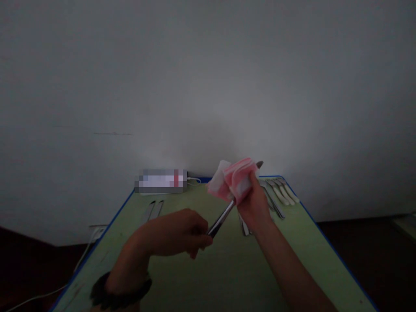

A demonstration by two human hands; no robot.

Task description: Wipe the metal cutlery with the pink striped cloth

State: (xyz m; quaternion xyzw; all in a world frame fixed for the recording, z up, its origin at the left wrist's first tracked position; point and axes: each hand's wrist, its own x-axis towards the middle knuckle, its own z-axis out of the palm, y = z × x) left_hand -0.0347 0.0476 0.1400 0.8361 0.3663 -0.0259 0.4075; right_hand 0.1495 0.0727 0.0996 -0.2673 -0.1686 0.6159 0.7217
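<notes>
My left hand [180,234] is closed on the handle end of a shiny metal table knife [222,219], which slants up to the right above the table. A folded pink and white cloth [240,175] is wrapped around the knife's upper part, gripped by my right hand [256,203]. Just the knife's tip shows past the cloth at the upper right; the rest of the blade is hidden. A dark band circles my left wrist.
Cutlery with white handles [286,192] and other metal pieces [274,203] lie at the table's back right. Two knives [158,210] lie on the left. A blurred-out device [162,182] with a white cable stands against the wall [208,86]. The green table [214,277] has blue edges.
</notes>
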